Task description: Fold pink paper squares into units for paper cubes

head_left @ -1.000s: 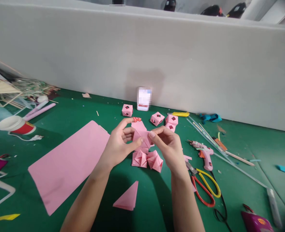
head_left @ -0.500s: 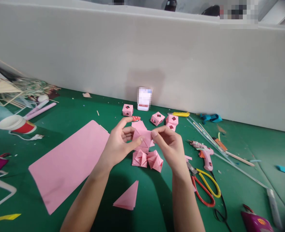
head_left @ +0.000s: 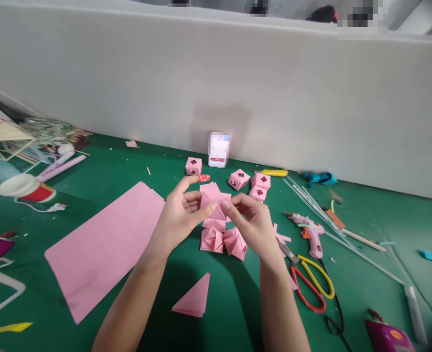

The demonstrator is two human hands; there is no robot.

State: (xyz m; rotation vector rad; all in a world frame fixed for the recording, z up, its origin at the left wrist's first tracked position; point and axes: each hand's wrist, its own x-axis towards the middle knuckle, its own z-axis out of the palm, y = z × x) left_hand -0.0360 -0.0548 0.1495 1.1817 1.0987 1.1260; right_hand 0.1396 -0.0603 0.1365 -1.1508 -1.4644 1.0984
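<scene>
Between my two hands is a small folded pink paper, raised over the green table. My left hand pinches its left side, thumb in front; a red wrapping covers the tip of the raised index finger. My right hand grips the right side between thumb and fingers. Just below lie two folded pink pieces, one on the left and one on the right. A folded pink triangle rests nearer to me. Behind my hands stand several pink paper shapes with diamond holes.
A large pink sheet lies left, beyond it a paper cup. On the right are scissors, a glue gun and clear sticks. A phone leans on the grey partition, near a yellow cutter.
My right hand has shifted slightly left and its thumb now lies over the front of the folded paper. My left hand has barely moved.
</scene>
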